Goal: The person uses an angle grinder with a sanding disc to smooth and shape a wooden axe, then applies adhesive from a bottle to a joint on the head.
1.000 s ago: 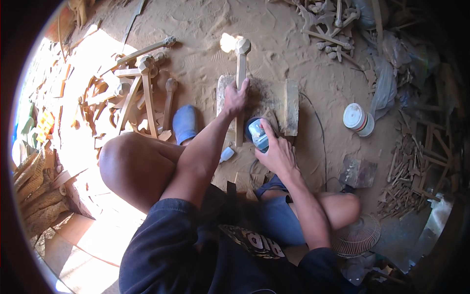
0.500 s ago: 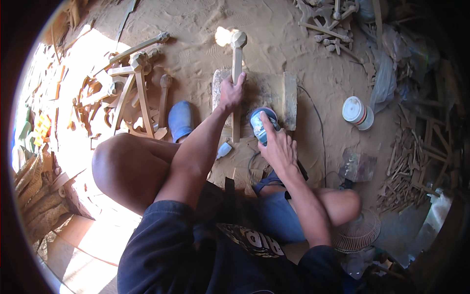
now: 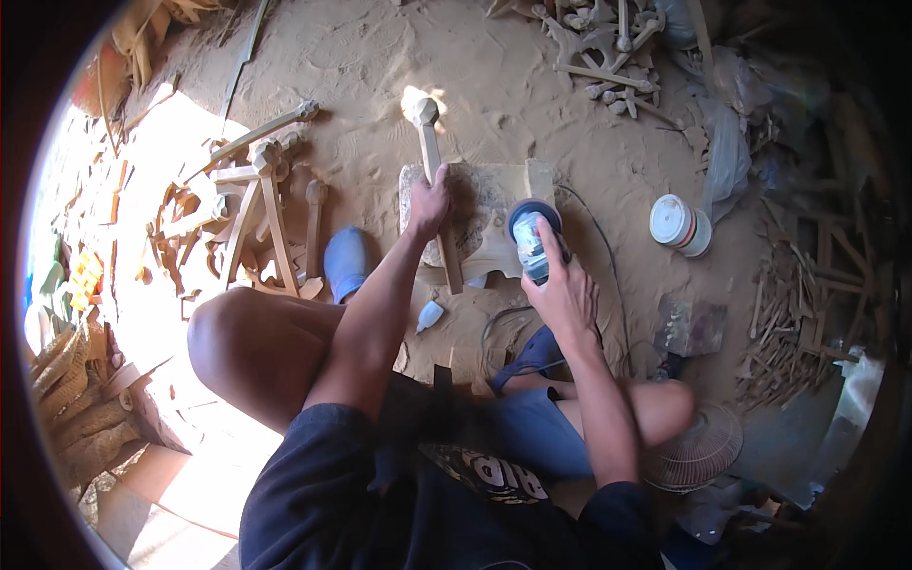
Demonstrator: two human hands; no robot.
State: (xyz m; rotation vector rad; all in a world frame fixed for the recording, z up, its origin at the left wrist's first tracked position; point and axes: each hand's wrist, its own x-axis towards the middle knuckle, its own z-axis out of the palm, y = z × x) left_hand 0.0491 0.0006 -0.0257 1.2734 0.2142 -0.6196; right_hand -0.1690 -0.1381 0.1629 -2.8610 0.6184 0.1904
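Over the rough block, the left hand has fingers closed around a squared wooden bar with faceted knob, extending past them at both ends; the right hand grips a rounded power tool, one finger stretched.

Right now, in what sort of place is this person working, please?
It seems a woodworking workshop on sandy ground: the left hand grips a knobbed wooden bar, the right hand holds what looks like a power sander, and similar wooden pieces are heaped at the left.
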